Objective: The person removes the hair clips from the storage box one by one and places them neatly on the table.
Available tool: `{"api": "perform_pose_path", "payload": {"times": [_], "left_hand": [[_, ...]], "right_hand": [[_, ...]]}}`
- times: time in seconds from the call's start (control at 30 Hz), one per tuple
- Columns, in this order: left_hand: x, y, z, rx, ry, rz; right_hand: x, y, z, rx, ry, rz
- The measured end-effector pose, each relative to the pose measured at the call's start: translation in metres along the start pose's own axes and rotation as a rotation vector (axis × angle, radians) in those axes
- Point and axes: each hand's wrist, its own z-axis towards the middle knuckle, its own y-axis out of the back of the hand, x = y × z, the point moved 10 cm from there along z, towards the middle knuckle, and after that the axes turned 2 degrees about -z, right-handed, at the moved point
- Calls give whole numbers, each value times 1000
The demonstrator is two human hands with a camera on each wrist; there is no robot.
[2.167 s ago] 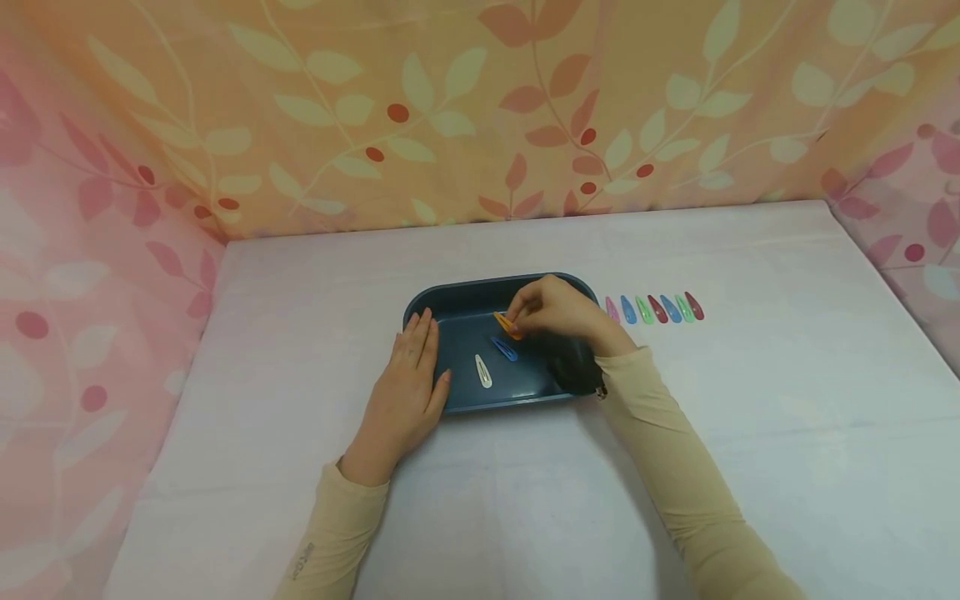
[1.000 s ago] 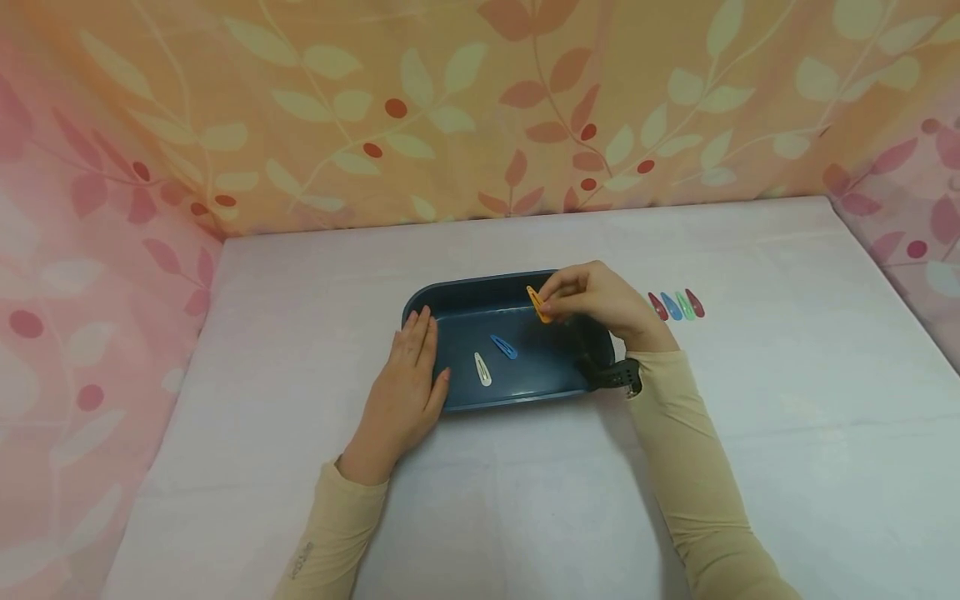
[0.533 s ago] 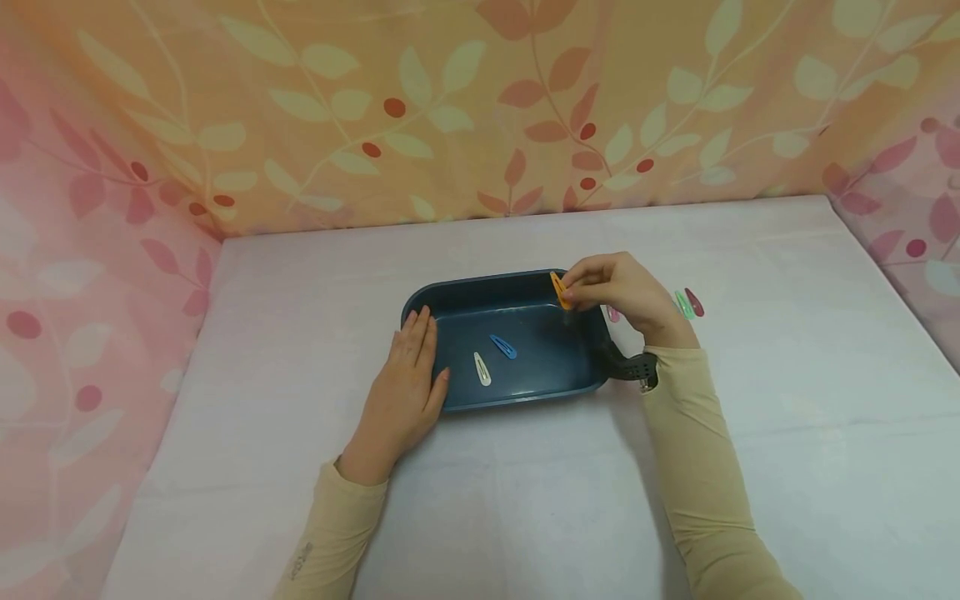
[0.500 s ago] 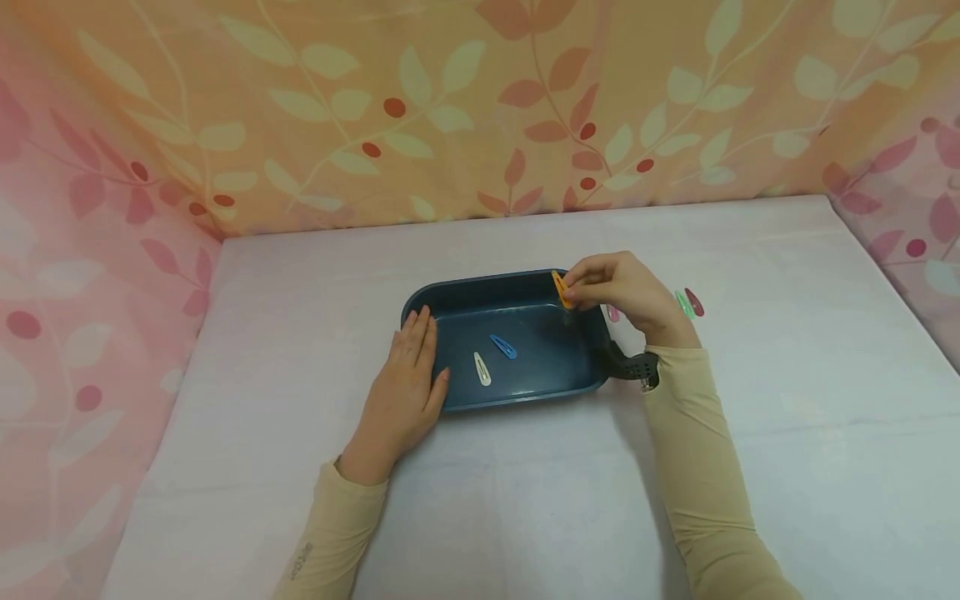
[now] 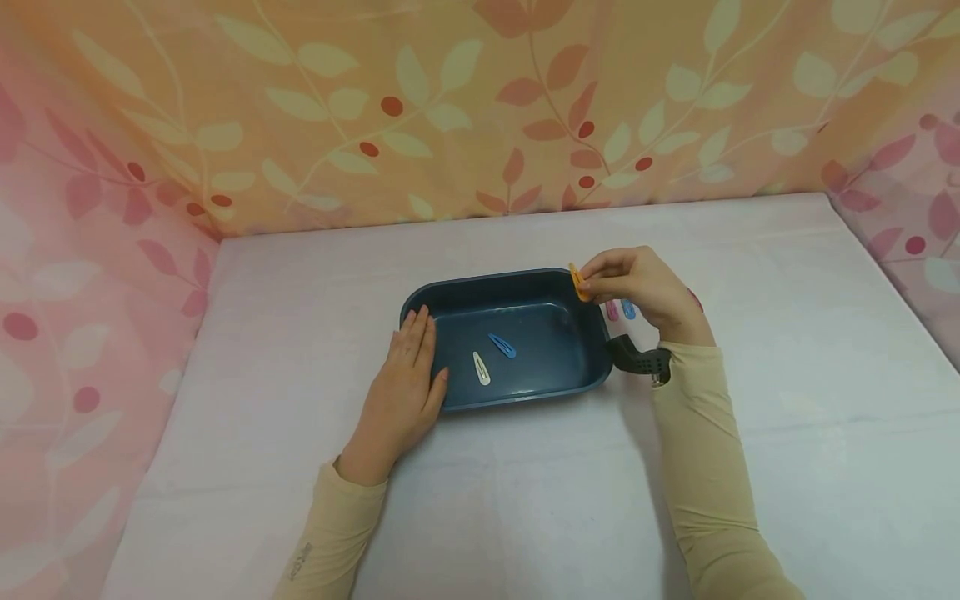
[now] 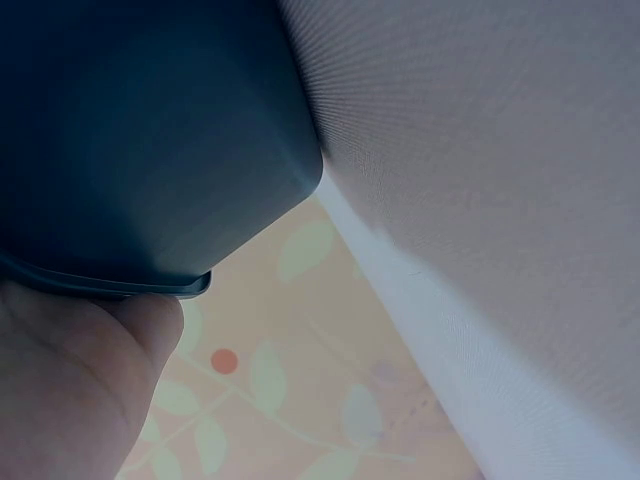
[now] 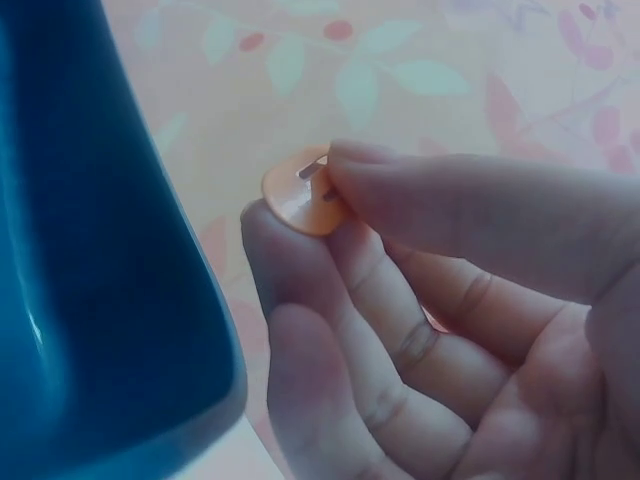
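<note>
Between thumb and fingers my right hand [image 5: 637, 287] pinches an orange snap hair clip [image 5: 578, 282], raised at the far right corner of the dark blue tray [image 5: 525, 398]. The right wrist view shows the clip [image 7: 295, 195] end-on at the fingertips, beside the tray wall [image 7: 190, 300]. My left hand [image 5: 401, 383] rests with straight fingers on the tray's left rim; in the left wrist view, part of that hand [image 6: 70, 370] lies against the rim. On the tray floor lie a white hair clip [image 5: 482, 368] and a blue hair clip [image 5: 502, 346].
Right of the tray, a pink clip [image 5: 612, 310] and another blue clip [image 5: 628, 309] lie on the white tablecloth [image 5: 525, 517]. A red clip [image 5: 694, 297] peeks out behind my right hand, which hides the others in that row. A flowered curtain [image 5: 450, 100] hangs behind the table.
My right hand has lifted the orange clip from the tray floor and carried it right and away from me to the tray's corner. My left hand has stayed on the rim.
</note>
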Motion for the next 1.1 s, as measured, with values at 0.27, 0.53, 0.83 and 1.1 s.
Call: {"api": "perform_pose_path", "payload": {"times": [0.27, 0.53, 0.83, 1.1], "left_hand": [[0, 0, 0, 11, 2, -6], [0, -1, 0, 16, -3, -2], [1, -3, 0, 23, 1, 1], [1, -1, 0, 23, 9, -9]], "right_hand": [[-2, 11, -3, -37, 10, -1], [-4, 22, -4, -58, 22, 46], [-12, 36, -8, -108, -8, 37], [-18, 47, -11, -143, -20, 34]]}}
